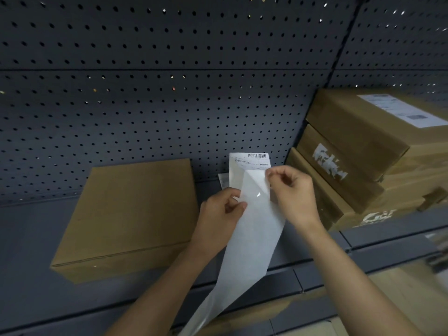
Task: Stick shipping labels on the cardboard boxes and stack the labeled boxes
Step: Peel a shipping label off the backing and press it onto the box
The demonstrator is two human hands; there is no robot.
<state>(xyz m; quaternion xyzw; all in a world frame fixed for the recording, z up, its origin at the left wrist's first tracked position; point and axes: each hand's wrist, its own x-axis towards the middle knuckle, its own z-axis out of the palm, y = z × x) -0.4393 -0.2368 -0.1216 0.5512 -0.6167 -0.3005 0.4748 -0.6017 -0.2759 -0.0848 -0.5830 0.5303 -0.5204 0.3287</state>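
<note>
A shipping label half peeled, one plain box, and a labeled stack

The white shipping label (248,163), barcode at its top, stands upright, pinched at its right edge by the right hand (293,192). Its glossy backing strip (252,238) hangs down from it, pinched by the left hand (220,214). To the left a flat, closed brown cardboard box (131,209) lies bare. To the right stands a stack of boxes (351,166); the top one carries a white label (402,110), and the lower ones show torn white scraps on their sides.

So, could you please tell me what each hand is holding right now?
Left hand: pinching the left edge of the backing strip.
Right hand: pinching the shipping label at its right edge.
</note>
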